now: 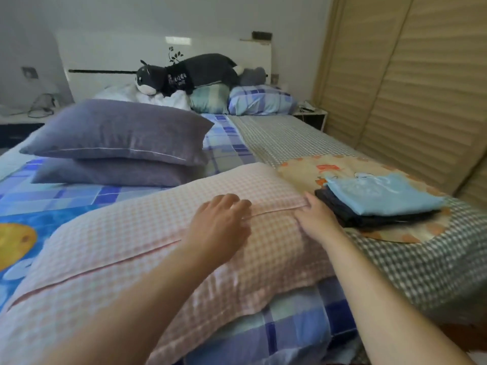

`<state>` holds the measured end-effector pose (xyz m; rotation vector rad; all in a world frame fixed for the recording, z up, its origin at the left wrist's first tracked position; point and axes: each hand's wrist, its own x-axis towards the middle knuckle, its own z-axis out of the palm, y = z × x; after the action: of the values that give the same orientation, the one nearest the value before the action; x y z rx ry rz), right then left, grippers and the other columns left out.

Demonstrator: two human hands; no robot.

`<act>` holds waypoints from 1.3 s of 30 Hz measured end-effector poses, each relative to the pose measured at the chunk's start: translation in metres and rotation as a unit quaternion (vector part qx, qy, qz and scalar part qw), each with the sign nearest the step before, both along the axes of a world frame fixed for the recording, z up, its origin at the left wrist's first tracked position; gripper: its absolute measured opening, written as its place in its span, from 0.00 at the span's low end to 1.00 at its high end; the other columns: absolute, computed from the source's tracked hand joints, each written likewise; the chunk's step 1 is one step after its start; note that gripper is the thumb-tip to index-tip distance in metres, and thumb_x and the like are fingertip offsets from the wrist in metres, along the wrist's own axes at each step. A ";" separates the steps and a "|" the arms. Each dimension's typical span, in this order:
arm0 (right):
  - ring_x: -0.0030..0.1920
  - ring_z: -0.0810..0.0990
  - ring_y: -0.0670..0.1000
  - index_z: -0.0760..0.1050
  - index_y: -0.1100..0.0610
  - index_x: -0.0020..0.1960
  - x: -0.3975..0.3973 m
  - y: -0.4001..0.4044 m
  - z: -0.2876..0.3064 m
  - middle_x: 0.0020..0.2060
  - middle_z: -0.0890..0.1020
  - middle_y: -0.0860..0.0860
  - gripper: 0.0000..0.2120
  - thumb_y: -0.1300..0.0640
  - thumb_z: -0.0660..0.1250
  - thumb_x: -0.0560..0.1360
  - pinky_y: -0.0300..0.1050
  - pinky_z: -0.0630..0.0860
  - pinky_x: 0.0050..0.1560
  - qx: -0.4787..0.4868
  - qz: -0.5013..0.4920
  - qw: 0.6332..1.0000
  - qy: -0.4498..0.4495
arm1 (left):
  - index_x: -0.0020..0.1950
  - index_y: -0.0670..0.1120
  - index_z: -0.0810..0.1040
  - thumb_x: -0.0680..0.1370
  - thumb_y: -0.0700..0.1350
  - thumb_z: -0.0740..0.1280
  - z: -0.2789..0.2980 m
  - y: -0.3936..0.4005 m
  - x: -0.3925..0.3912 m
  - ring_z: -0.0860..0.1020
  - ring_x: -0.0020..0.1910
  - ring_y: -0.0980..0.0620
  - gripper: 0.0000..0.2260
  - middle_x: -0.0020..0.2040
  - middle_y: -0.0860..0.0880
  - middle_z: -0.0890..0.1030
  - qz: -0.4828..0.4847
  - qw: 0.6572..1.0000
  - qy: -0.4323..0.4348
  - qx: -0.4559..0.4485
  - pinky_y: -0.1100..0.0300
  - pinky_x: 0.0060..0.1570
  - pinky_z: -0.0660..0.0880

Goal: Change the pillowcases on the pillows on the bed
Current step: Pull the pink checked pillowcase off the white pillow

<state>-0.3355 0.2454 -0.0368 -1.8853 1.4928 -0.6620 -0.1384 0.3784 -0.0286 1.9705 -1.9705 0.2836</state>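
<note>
Pillow [163,233]: pink check, across the bed's near end, seam up, so I can reach its opening.
Left hand [221,222]: fingers loosely bent, resting on the seam.
Right hand [316,219]: flat at the seam's end.
Stack [379,204]: folded cloth just right, within reach.

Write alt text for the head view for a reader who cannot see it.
Both hands, left hand and right hand, rest on a pink gingham pillow lying across a blue patchwork bed sheet. Two stacked purple pillows lie beyond it, and a folded light-blue cloth tops dark folded fabric at right.
</note>
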 end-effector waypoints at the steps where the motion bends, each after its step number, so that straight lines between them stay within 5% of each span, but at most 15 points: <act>1: 0.71 0.70 0.57 0.65 0.49 0.77 -0.002 -0.007 -0.004 0.73 0.71 0.51 0.26 0.45 0.62 0.80 0.51 0.68 0.64 -0.002 -0.003 1.000 0.001 | 0.69 0.54 0.72 0.79 0.54 0.64 0.002 -0.018 -0.007 0.74 0.63 0.47 0.18 0.65 0.52 0.75 -0.015 1.000 -0.020 0.006 0.51 0.59 0.71; 5: 0.71 0.70 0.58 0.65 0.50 0.77 -0.005 -0.036 -0.014 0.73 0.71 0.54 0.27 0.45 0.60 0.79 0.52 0.69 0.66 0.010 -0.014 1.000 0.017 | 0.58 0.48 0.73 0.81 0.43 0.60 0.014 -0.066 -0.039 0.79 0.54 0.44 0.07 0.55 0.49 0.78 0.023 0.991 -0.121 0.049 0.51 0.49 0.70; 8: 0.69 0.73 0.56 0.71 0.50 0.73 -0.011 -0.052 -0.017 0.71 0.75 0.52 0.22 0.47 0.59 0.80 0.50 0.71 0.65 0.034 0.008 0.999 0.039 | 0.53 0.49 0.68 0.81 0.41 0.57 0.016 -0.061 -0.047 0.79 0.50 0.42 0.04 0.51 0.48 0.78 0.068 0.997 -0.021 0.044 0.51 0.43 0.66; 12: 0.49 0.81 0.49 0.84 0.48 0.50 -0.020 -0.052 0.003 0.46 0.86 0.46 0.09 0.48 0.65 0.79 0.47 0.77 0.52 0.027 0.062 0.998 -0.009 | 0.49 0.51 0.64 0.78 0.42 0.58 0.021 -0.014 -0.016 0.78 0.40 0.37 0.05 0.42 0.47 0.79 0.076 0.996 0.034 -0.020 0.50 0.36 0.68; 15: 0.34 0.77 0.41 0.78 0.51 0.32 -0.003 -0.015 0.019 0.27 0.80 0.43 0.15 0.48 0.71 0.76 0.38 0.69 0.34 -0.026 0.093 0.993 -0.067 | 0.48 0.51 0.66 0.77 0.41 0.61 0.059 0.001 0.020 0.79 0.41 0.36 0.06 0.44 0.45 0.81 0.172 0.981 -0.012 -0.089 0.49 0.37 0.69; 17: 0.37 0.76 0.50 0.73 0.52 0.33 0.011 0.015 0.006 0.29 0.76 0.46 0.14 0.52 0.70 0.75 0.45 0.65 0.35 -0.085 0.065 0.993 -0.049 | 0.49 0.51 0.71 0.79 0.42 0.60 0.085 -0.014 0.032 0.78 0.46 0.37 0.03 0.49 0.46 0.79 0.212 0.970 -0.014 -0.117 0.50 0.38 0.66; 19: 0.41 0.78 0.55 0.70 0.52 0.34 0.007 0.041 -0.015 0.33 0.77 0.48 0.11 0.55 0.68 0.74 0.46 0.66 0.37 -0.084 0.041 0.995 -0.019 | 0.43 0.51 0.75 0.78 0.46 0.61 0.092 -0.033 0.024 0.76 0.51 0.39 0.06 0.51 0.45 0.74 0.162 0.986 0.008 -0.041 0.49 0.44 0.71; 21: 0.41 0.80 0.54 0.74 0.54 0.37 -0.013 0.051 -0.034 0.35 0.81 0.49 0.08 0.56 0.69 0.73 0.49 0.73 0.40 -0.001 0.038 0.999 0.004 | 0.45 0.52 0.80 0.78 0.52 0.63 0.067 -0.042 -0.001 0.75 0.57 0.38 0.08 0.54 0.44 0.76 0.085 0.990 0.049 0.100 0.47 0.55 0.74; 23: 0.40 0.81 0.54 0.79 0.57 0.38 -0.034 0.052 -0.043 0.34 0.83 0.52 0.05 0.59 0.71 0.73 0.50 0.75 0.41 0.119 0.022 0.991 -0.062 | 0.62 0.56 0.77 0.77 0.62 0.65 0.026 -0.027 -0.033 0.73 0.64 0.43 0.17 0.63 0.48 0.75 0.041 0.980 0.036 0.192 0.47 0.64 0.71; 27: 0.43 0.84 0.56 0.83 0.60 0.45 -0.057 0.050 -0.045 0.38 0.86 0.54 0.05 0.68 0.71 0.72 0.47 0.78 0.41 0.285 0.004 0.940 -0.187 | 0.71 0.62 0.67 0.70 0.75 0.58 -0.012 0.017 -0.057 0.69 0.69 0.49 0.33 0.70 0.57 0.68 0.019 0.984 0.037 0.176 0.50 0.65 0.71; 32: 0.33 0.78 0.50 0.82 0.59 0.50 -0.068 0.048 -0.042 0.35 0.83 0.53 0.06 0.67 0.71 0.74 0.43 0.75 0.33 0.407 0.024 0.869 -0.279 | 0.70 0.58 0.69 0.75 0.64 0.61 -0.001 0.028 -0.069 0.67 0.73 0.46 0.25 0.74 0.53 0.68 0.046 0.992 -0.027 0.116 0.45 0.67 0.70; 35: 0.34 0.71 0.46 0.85 0.56 0.45 -0.075 0.043 -0.042 0.34 0.78 0.50 0.07 0.63 0.69 0.76 0.40 0.70 0.40 0.454 0.065 0.828 -0.323 | 0.64 0.56 0.78 0.73 0.46 0.60 0.003 0.023 -0.107 0.65 0.75 0.39 0.20 0.73 0.45 0.71 -0.070 0.995 -0.072 0.026 0.40 0.72 0.65; 37: 0.34 0.70 0.46 0.85 0.55 0.37 -0.076 0.043 -0.042 0.32 0.77 0.49 0.13 0.64 0.67 0.76 0.39 0.68 0.41 0.456 0.082 0.815 -0.349 | 0.56 0.54 0.84 0.76 0.49 0.60 -0.003 0.019 -0.123 0.67 0.72 0.39 0.15 0.69 0.45 0.75 -0.104 0.988 -0.111 -0.016 0.42 0.72 0.64; 39: 0.34 0.70 0.47 0.84 0.57 0.39 -0.071 0.045 -0.039 0.33 0.79 0.51 0.05 0.64 0.71 0.71 0.40 0.69 0.42 0.456 0.075 0.799 -0.385 | 0.53 0.52 0.85 0.78 0.55 0.62 -0.011 0.022 -0.117 0.70 0.69 0.40 0.14 0.65 0.47 0.77 -0.068 0.991 -0.116 -0.022 0.45 0.70 0.64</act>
<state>-0.4063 0.2904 -0.0759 -0.7947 0.8346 -0.4141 -0.2550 0.4003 -0.0400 1.8371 -2.2091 0.5380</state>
